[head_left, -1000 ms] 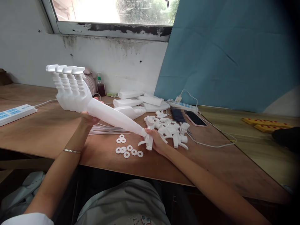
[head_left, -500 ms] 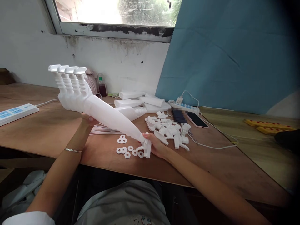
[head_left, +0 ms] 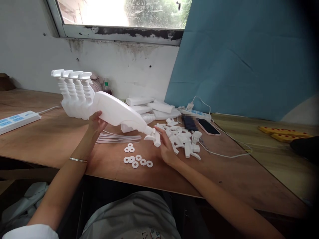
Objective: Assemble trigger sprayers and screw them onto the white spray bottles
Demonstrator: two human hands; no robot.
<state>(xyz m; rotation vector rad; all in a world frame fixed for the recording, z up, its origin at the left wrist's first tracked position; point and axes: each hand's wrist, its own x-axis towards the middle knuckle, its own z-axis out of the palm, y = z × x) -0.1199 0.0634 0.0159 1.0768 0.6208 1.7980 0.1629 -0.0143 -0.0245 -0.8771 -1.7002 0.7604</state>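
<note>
My left hand (head_left: 97, 122) is closed around the lower part of a white plastic spray bottle (head_left: 122, 111), tilted so its neck points down to the right. At the neck sits a white trigger sprayer head (head_left: 156, 136). My right hand (head_left: 166, 147) is at this head, fingertips against its collar side; part of the grip is hidden. Below lie several white ring washers (head_left: 135, 164) on the table. Further right is a pile of loose white trigger heads (head_left: 181, 137). To the left, several white bottles with trigger heads (head_left: 77, 99) stand upright in a row.
White bottles (head_left: 161, 108) lie stacked at the back, and thin white tubes (head_left: 117, 138) lie beneath the held bottle. A phone (head_left: 208, 126), a cable and a power strip (head_left: 201, 114) are at right. Another power strip (head_left: 18, 120) sits at left on the wooden table (head_left: 104, 171).
The bottle has rolled so its broad side faces me, and its neck end has risen slightly with the trigger head. My right hand's fingers have shifted around the head.
</note>
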